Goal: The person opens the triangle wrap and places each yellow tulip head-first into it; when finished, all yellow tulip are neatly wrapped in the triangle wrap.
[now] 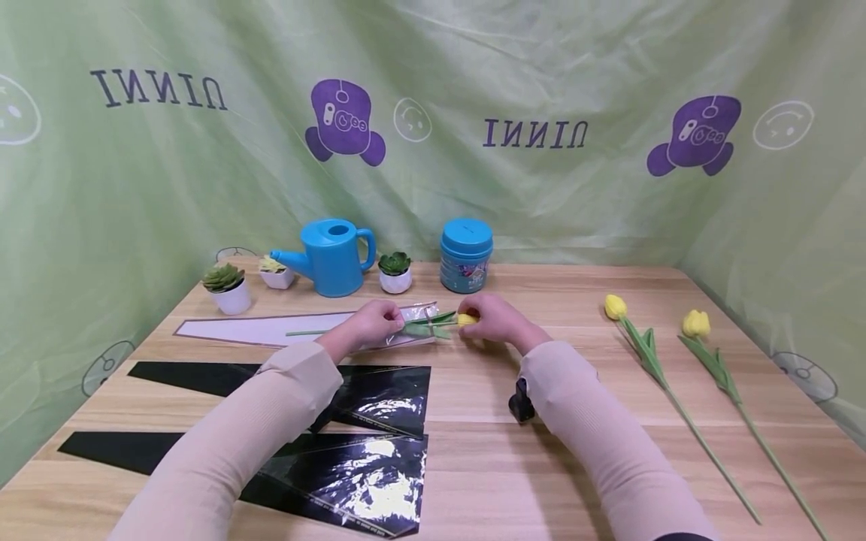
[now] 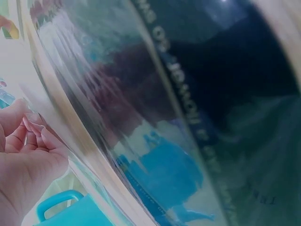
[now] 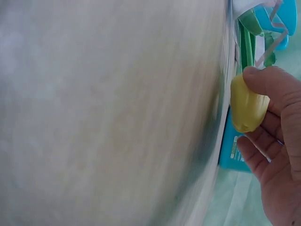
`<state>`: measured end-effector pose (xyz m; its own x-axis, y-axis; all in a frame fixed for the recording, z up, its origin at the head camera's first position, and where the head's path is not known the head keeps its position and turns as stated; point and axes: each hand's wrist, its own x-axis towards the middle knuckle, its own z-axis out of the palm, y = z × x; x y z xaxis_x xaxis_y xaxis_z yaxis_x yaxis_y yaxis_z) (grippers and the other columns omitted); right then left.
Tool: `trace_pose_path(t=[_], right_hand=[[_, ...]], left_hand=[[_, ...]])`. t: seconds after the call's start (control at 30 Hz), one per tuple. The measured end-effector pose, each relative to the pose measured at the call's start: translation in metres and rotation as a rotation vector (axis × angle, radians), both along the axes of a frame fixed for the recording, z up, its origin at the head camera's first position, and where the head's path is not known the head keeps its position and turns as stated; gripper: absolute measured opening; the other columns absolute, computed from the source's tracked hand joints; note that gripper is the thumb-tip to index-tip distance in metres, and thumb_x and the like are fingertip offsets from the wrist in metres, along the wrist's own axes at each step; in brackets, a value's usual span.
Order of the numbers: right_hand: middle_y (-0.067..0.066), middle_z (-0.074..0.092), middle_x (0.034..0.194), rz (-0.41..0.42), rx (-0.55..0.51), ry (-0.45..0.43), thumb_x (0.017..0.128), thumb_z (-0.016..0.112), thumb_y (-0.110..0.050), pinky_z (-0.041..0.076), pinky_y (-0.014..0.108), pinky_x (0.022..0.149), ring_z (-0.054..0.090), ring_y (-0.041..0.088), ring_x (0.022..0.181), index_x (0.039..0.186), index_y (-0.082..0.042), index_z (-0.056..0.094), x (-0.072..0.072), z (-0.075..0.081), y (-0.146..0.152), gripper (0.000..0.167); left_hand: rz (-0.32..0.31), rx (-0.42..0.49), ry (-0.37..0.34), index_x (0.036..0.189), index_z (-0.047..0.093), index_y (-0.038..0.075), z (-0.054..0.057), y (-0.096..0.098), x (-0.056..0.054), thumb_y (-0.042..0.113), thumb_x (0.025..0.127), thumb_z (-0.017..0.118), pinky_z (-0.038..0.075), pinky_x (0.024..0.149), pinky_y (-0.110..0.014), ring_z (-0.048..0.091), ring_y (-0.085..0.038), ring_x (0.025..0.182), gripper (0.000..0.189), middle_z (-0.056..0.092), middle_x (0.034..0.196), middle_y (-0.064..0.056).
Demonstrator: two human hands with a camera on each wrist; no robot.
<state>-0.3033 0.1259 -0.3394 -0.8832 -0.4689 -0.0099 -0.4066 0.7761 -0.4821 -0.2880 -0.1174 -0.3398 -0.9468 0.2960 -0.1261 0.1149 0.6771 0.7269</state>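
Note:
A yellow tulip (image 1: 467, 320) lies with its stem along a white, dark-edged flower sleeve (image 1: 230, 329) with a clear film front. My right hand (image 1: 497, 319) grips the tulip by its bloom; the right wrist view shows the thumb and fingers around the yellow bloom (image 3: 247, 106). Over the sleeve, near its wide right end, my left hand (image 1: 368, 323) pinches with thumb and fingers, seemingly on the film beside the green leaves (image 1: 426, 327). In the left wrist view the fingertips of the left hand (image 2: 30, 150) meet, but what lies between them is hard to make out.
Two black sleeves (image 1: 386, 398) lie in front, beneath the left forearm. Two more yellow tulips (image 1: 616, 306) lie at the right. Along the back stand a blue watering can (image 1: 334, 259), a blue-lidded jar (image 1: 467, 257) and small potted succulents (image 1: 395, 274). A green curtain (image 1: 433, 195) hangs behind.

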Motion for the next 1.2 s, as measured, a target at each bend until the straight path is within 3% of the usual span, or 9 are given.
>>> trace_pose_path(t=[0.43, 1.2], right_hand=[[0.005, 0.058, 0.085, -0.038, 0.007, 0.035, 0.078, 0.063, -0.016, 0.044, 0.029, 0.067, 0.051, 0.020, 0.077, 0.094, -0.008, 0.062, 0.003, 0.001, -0.010, 0.018], [0.006, 0.063, 0.092, 0.058, -0.001, 0.110, 0.084, 0.064, -0.009, 0.047, 0.036, 0.083, 0.054, 0.019, 0.083, 0.097, -0.006, 0.065, 0.005, 0.001, -0.032, 0.014]], left_hand=[[0.008, -0.005, -0.015, 0.087, 0.057, 0.003, 0.003, 0.002, 0.001, 0.011, 0.093, 0.053, 0.037, 0.067, -0.027, 0.047, -0.020, 0.080, 0.010, 0.051, 0.087, -0.007], [0.013, 0.000, 0.007, 0.086, 0.056, 0.004, 0.008, 0.006, 0.002, 0.009, 0.093, 0.053, 0.037, 0.071, -0.028, 0.047, -0.020, 0.081, 0.009, 0.051, 0.085, -0.006]])
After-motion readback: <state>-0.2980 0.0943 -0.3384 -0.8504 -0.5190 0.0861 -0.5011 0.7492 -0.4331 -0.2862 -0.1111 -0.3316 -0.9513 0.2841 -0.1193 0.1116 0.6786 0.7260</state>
